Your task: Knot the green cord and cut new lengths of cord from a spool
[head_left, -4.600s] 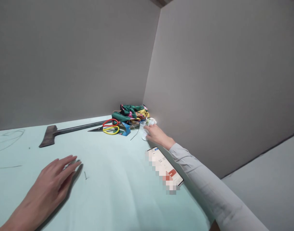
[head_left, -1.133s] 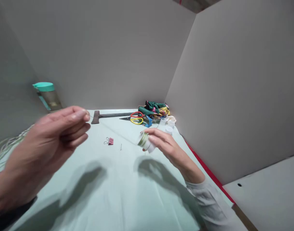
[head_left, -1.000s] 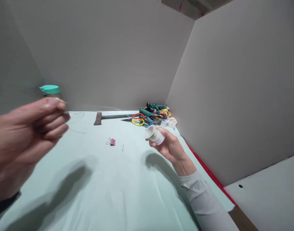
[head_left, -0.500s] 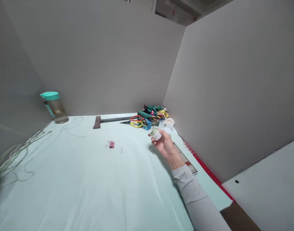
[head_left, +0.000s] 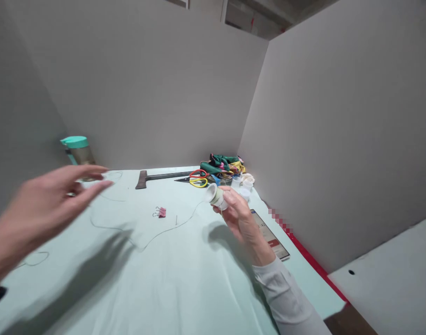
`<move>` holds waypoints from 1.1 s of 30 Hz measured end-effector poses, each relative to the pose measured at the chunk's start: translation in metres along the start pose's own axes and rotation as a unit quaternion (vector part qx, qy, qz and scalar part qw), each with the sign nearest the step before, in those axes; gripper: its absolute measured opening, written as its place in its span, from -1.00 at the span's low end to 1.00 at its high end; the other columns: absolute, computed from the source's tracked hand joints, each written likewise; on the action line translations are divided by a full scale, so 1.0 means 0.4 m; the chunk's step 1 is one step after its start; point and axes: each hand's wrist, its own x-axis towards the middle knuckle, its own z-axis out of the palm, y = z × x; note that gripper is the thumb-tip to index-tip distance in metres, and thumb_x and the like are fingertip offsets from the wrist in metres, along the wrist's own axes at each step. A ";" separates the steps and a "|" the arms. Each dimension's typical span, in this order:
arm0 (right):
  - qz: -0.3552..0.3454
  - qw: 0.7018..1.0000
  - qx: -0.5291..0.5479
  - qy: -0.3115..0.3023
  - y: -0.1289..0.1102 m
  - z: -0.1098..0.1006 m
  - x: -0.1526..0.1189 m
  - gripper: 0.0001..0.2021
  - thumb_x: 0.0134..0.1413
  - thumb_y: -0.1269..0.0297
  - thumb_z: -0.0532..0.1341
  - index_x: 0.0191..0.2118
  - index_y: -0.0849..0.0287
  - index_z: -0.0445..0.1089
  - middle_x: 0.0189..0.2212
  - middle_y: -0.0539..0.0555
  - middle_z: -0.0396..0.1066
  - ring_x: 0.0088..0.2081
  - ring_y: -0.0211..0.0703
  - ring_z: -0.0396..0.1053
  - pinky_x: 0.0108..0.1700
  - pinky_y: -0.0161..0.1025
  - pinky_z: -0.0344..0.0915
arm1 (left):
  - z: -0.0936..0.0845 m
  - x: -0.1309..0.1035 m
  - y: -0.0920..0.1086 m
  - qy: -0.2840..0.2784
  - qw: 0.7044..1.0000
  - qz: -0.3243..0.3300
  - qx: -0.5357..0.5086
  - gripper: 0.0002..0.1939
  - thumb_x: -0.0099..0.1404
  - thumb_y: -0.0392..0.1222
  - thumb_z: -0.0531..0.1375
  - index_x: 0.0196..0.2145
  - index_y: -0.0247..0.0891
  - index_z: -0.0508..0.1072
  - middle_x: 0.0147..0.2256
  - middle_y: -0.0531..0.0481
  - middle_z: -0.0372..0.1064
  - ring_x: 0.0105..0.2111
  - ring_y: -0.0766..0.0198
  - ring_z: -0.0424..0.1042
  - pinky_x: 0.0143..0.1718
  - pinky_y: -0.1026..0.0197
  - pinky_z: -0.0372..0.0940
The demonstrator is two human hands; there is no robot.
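Note:
My right hand [head_left: 239, 214] holds a white thread spool [head_left: 217, 195] with pale green thread wound on it, tilted above the cloth. A strand of thread [head_left: 171, 229] runs from the spool down across the cloth to the left. My left hand [head_left: 55, 200] is raised over the left side, thumb and fingers stretched out with a gap between them; it partly hides the water bottle [head_left: 80, 151] with a turquoise lid. Between the hands lie a pink binder clip [head_left: 161, 212] and a small nail-like pin [head_left: 176, 220].
At the back are an axe [head_left: 142, 179], scissors [head_left: 198, 179] with red and yellow handles, and a heap of coloured cloth [head_left: 221, 163]. More white spools [head_left: 246, 185] stand beside the heap. A phone [head_left: 268, 232] lies by my right forearm. Grey partitions [head_left: 324, 116] enclose the table.
My left hand has come into view from the left. The spool has turned its open end more toward me, and a strand of thread now stretches from it across the cloth.

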 end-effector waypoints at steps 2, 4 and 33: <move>-0.002 1.000 -0.013 -0.022 -0.015 0.022 -0.018 -0.70 0.25 0.07 0.32 -0.05 0.17 0.45 -0.25 0.02 0.42 -0.30 -0.22 0.34 -0.20 -0.22 0.34 | 0.083 -0.027 0.032 -0.133 0.987 -0.002 -0.087 -0.45 0.15 0.14 0.45 0.05 -0.08 0.55 -0.31 0.13 0.49 -0.47 0.32 0.37 -0.39 0.33 0.21; -0.006 0.999 -0.025 -0.038 -0.019 0.035 -0.030 -0.67 0.18 0.05 0.37 -0.04 0.10 0.46 -0.24 0.01 0.42 -0.28 -0.20 0.33 -0.18 -0.23 0.32 | 0.171 -0.057 0.069 -0.234 0.962 -0.009 -0.141 -0.39 0.16 0.19 0.41 0.11 -0.08 0.54 -0.09 0.00 0.56 -0.50 0.30 0.43 -0.44 0.25 0.27; 0.034 0.985 -0.113 -0.126 0.009 0.016 -0.020 -0.61 0.18 -0.04 0.33 -0.05 0.16 0.46 -0.31 0.02 0.47 -0.33 -0.20 0.40 -0.23 -0.24 0.33 | 0.372 -0.047 0.043 -0.430 0.854 -0.005 -0.293 -0.58 0.32 -0.04 0.37 0.04 -0.26 0.43 -0.16 -0.04 0.48 -0.39 0.30 0.44 -0.34 0.19 0.41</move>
